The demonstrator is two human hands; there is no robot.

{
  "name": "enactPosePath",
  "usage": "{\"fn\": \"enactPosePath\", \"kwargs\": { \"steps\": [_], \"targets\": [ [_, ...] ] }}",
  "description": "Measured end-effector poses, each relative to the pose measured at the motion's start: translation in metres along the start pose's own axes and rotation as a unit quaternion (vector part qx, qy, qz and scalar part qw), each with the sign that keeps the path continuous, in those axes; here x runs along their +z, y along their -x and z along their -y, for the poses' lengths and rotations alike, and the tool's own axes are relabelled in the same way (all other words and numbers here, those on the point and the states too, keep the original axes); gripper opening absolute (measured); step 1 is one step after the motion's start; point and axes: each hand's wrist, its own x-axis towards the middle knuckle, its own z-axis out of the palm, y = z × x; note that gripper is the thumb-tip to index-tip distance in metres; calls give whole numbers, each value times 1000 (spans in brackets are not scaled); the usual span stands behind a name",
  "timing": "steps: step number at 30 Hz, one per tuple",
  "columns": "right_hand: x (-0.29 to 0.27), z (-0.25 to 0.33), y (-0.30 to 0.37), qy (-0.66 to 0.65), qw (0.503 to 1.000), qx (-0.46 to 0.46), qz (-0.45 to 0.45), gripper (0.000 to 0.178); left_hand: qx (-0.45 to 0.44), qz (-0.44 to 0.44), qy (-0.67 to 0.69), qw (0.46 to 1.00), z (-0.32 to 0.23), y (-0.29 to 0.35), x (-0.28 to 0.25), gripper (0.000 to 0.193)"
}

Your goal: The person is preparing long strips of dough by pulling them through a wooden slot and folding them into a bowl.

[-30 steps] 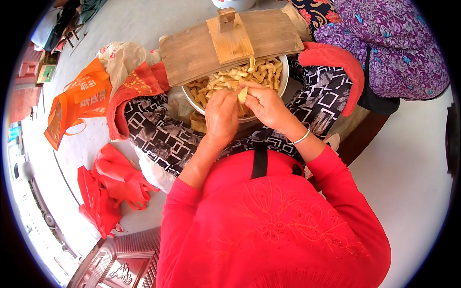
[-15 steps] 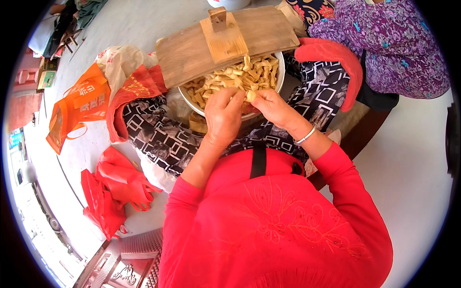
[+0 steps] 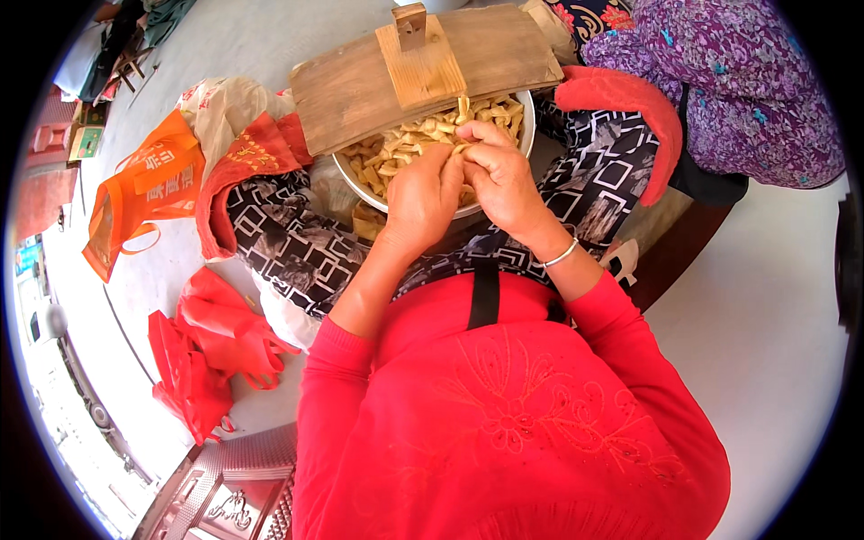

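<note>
Over the near part of a white-rimmed basin (image 3: 353, 189), my left hand (image 3: 423, 198) and my right hand (image 3: 504, 180) meet fingertip to fingertip. Both are closed in a pinch on a pale yellow tofu-skin strip, mostly hidden by the fingers. Many yellow tofu-skin knots (image 3: 400, 144) fill the basin below. A wooden board (image 3: 337, 103) lies across its far side, with a lighter wooden plate and upright block (image 3: 410, 27) on top. One yellow strip (image 3: 463, 110) sticks up at the plate's near edge, just beyond my right fingers.
A red towel (image 3: 621, 90) lies over my right knee and another red cloth (image 3: 256, 157) over my left. Orange (image 3: 148, 189) and red bags (image 3: 216, 328) lie to the left. A person in purple floral clothing (image 3: 756, 90) sits at the far right.
My right hand has turned inward and moved closer to my left, its fingers now higher over the basin. The yellow piece seen between my fingertips is now mostly covered.
</note>
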Motion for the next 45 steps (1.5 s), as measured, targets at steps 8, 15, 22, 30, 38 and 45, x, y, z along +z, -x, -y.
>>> {"fn": "enactPosePath", "kwargs": {
  "steps": [8, 15, 22, 30, 38, 45],
  "targets": [
    [-3, -12, -8, -132, 986, 59, -87, 6, -205, 56, 369, 905, 21, 35, 3, 26],
    [-31, -17, -18, -144, 982, 119, -28, 55, 114, -59, -177, 976, 24, 30, -28, 9],
    [-43, -3, -56, -214, 909, 214, 288, 31, 224, -31, -141, 964, 12, -4, -29, 12],
    [-48, -6, -71, -303, 892, 261, 207, 8, -61, 79, 163, 982, 9, -33, -52, 18],
    [-23, -22, -105, -200, 959, 189, 68, 7, -119, 53, 309, 942, 42, -95, -67, 11],
    [-5, -48, -108, 72, 996, 47, 34, 6, -43, -58, 55, 996, 72, -115, -43, 10]
  ]
}}
